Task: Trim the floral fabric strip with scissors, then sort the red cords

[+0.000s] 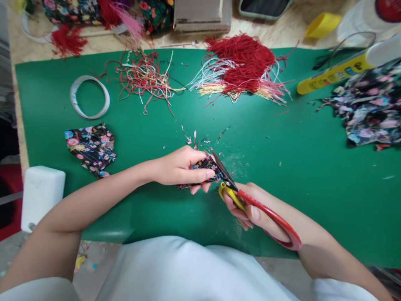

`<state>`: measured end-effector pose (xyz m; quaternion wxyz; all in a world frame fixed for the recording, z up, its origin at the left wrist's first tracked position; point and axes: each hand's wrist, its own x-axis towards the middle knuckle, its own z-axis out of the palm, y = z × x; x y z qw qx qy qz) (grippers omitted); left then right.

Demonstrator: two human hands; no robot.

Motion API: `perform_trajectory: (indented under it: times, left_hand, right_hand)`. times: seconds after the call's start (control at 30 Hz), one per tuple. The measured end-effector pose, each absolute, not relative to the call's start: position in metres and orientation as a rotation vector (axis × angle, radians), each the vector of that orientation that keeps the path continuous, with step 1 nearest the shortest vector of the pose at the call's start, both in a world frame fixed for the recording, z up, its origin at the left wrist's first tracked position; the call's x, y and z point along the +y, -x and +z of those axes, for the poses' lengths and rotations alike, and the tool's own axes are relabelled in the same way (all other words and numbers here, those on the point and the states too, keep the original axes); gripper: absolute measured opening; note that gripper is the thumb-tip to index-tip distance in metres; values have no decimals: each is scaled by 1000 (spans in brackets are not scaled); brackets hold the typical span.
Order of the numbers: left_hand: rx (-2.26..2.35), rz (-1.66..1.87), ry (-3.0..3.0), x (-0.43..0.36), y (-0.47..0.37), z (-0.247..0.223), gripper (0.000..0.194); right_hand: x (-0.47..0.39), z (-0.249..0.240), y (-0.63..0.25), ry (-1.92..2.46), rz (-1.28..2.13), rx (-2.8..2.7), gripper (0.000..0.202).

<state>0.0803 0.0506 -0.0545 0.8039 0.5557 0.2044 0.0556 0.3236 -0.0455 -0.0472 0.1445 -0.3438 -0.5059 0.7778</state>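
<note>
My left hand [184, 167] is closed on a folded piece of dark floral fabric [203, 167], thumb on top and fingertips beneath. My right hand [250, 205] grips a pair of scissors [260, 205] with a red handle and a yellow part near the pivot. The dark blades point up and left, lying along the right edge of the fabric; whether they are closed on it I cannot tell. Thin fabric snippets [194, 140] lie on the green mat [140, 217] just beyond my left hand. Another floral fabric piece [92, 148] rests to the left.
Red and pale strings [144, 77] lie loose at the back, beside a bundle of red cords [244, 62]. A white ring [90, 97] is at left, above a white block [43, 196]. At right are a yellow glue tube [335, 73] and heaped floral scraps [372, 104].
</note>
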Motion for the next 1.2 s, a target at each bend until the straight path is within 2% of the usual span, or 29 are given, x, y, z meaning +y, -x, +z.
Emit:
perform_trajectory:
  times: [0.3,0.83,1.2]
  left_hand:
    - [456,82,-1143,52,-80,-53,45]
    - [471,65,-1114,52,-82,-51,50]
    - [497,60,-1103,52,-82,-50,54]
  right_hand:
    - [-43,-42,-322,1090,2318,-1400,67]
    - [-50,-38,-321,1224,2155,-1555,67]
    - [-43,-36,-319,1163,2177,-1580,67]
